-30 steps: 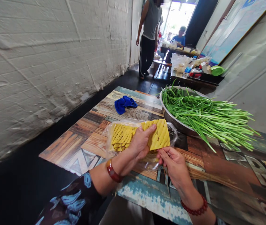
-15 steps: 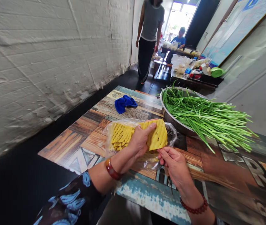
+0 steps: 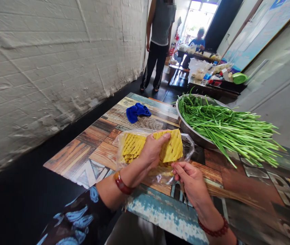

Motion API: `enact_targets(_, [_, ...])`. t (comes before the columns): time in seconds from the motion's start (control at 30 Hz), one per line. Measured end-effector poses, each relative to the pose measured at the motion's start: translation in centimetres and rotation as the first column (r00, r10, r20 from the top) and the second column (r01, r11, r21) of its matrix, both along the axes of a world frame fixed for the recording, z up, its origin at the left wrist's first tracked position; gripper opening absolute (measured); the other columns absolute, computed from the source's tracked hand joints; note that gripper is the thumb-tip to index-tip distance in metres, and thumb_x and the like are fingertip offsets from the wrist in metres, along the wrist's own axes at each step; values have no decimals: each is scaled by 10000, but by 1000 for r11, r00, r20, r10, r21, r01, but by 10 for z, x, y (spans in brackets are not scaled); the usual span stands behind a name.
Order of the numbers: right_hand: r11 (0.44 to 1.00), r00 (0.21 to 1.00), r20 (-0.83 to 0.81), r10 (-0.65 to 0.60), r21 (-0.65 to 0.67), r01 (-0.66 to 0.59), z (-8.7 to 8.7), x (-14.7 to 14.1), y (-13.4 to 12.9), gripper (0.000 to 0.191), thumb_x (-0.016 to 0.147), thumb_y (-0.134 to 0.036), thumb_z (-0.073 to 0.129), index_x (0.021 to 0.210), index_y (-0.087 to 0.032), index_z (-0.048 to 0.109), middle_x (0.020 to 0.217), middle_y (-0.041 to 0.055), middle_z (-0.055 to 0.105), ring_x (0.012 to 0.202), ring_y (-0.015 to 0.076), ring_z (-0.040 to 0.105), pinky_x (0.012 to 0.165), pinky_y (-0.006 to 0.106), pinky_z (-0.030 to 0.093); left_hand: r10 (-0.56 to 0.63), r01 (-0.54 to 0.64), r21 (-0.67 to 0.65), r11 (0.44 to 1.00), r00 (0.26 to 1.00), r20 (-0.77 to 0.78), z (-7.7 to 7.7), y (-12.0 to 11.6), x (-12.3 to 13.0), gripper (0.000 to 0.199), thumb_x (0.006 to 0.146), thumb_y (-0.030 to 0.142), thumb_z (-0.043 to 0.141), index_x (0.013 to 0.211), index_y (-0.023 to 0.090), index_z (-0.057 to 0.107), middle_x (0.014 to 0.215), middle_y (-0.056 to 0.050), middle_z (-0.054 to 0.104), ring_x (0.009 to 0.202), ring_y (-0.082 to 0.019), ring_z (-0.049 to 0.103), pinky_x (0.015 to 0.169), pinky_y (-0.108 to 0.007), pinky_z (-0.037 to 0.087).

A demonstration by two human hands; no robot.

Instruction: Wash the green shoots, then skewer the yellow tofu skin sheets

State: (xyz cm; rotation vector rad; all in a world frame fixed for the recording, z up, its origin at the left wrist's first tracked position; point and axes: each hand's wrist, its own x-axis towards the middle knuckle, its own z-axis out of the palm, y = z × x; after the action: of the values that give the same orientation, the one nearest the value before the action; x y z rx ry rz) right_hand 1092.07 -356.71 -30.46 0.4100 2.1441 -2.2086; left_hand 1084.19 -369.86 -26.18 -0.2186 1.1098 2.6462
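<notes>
My left hand (image 3: 152,149) grips a yellow slab with slanting cuts (image 3: 172,147), which looks like scored dried tofu, thumb on its face. Below that lies a clear plastic bag (image 3: 119,144) with more of the yellow cut slabs (image 3: 132,146) in it. At the lower right corner of the held slab, my right hand (image 3: 189,177) is closed in a pinch. A thin bamboo skewer (image 3: 186,199) shows beneath its palm; the tip between the fingers is hard to make out.
A metal basin (image 3: 186,124) heaped with long green chives (image 3: 226,126) stands at the right. Several bamboo skewers (image 3: 234,195) lie beside my right wrist. A blue cloth (image 3: 138,111) rests farther back. One person (image 3: 160,37) stands beyond the table; another (image 3: 198,44) sits farther off.
Both hands keep nearly the same hold and place at the slab. The person beyond the table has shifted slightly left and now stands with feet apart. The view has shifted slightly.
</notes>
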Motion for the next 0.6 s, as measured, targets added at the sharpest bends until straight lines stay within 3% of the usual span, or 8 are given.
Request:
enact_targets(0.3, [1000, 1000, -27, 7, 3, -7, -3, -1, 0, 388, 693, -558, 826, 756, -179, 776, 645, 12, 671, 523, 103, 531, 517, 240, 392, 5, -5, -12, 1000, 1000, -13, -2, 1, 1, 358, 577, 340, 887, 815, 124, 728, 741, -54, 743, 633, -160, 669, 652, -272, 538])
enact_targets(0.6, [1000, 999, -49, 7, 0, -7, -3, -1, -1, 401, 705, -578, 814, 737, -181, 764, 632, 13, 663, 515, 106, 528, 515, 245, 397, 2, -3, -32, 999, 1000, -21, -2, 2, 2, 338, 586, 345, 875, 796, 126, 726, 730, -66, 741, 665, -202, 696, 663, -302, 543])
